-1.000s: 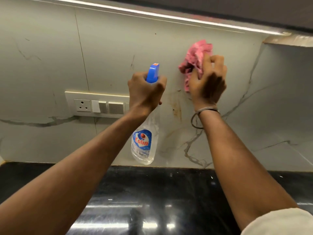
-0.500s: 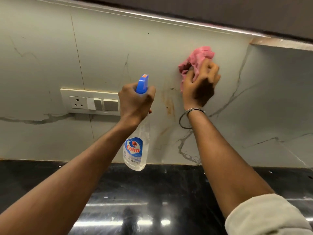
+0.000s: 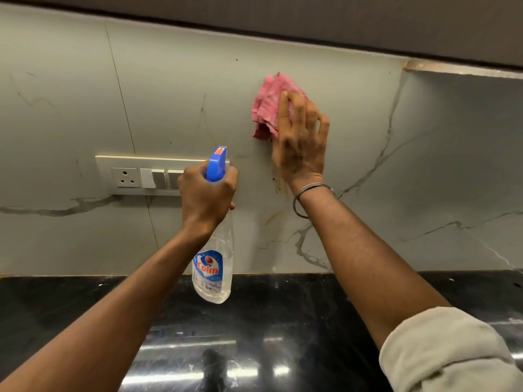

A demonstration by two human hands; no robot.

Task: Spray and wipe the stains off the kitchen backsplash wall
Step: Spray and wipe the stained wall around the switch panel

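Spray bottle (image 3: 212, 274) reads "Colin" in left hand (image 3: 208, 195); right hand (image 3: 302, 141) presses cloth (image 3: 267, 108).

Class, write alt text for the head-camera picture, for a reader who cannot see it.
A person's right hand presses a pink cloth flat against a grey veined backsplash, just above brownish stains. The left hand grips a clear spray bottle with a blue nozzle in front of a switch plate, over a black countertop.

"Colin" in red letters on blue label (image 3: 209, 266) of clear spray bottle (image 3: 216, 284); smaller print below unreadable.
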